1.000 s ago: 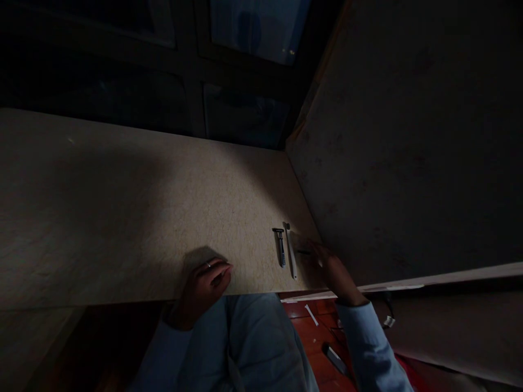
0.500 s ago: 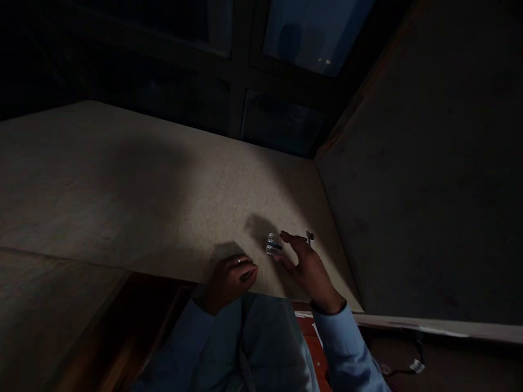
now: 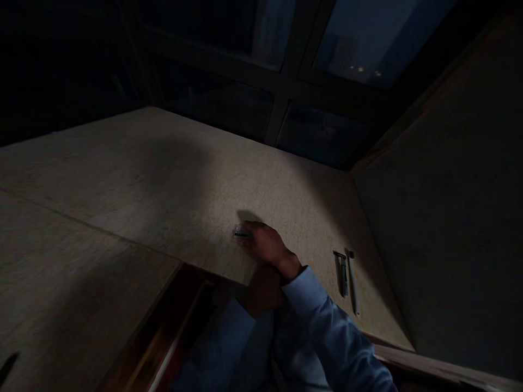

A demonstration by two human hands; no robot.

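Holding: right grip (image 3: 266, 242) closed on a small clear item (image 3: 240, 232) with a dark strip, the free end poking out left of the fingers. Item is over the worktop (image 3: 257, 179); whether it touches the surface, cannot tell. Left grip (image 3: 264, 289) just below the right one, close by the right wrist, in shadow and partly covered; open or closed, cannot tell. Well to the right of the right grip, a dark razor (image 3: 344, 277) lies flat, head pointing away from the person. Just beside it, further right, a pale-handled toothbrush (image 3: 354, 288), roughly parallel, dark head also away. Dark window (image 3: 322, 128) ahead of both grips, past the worktop's far edge.
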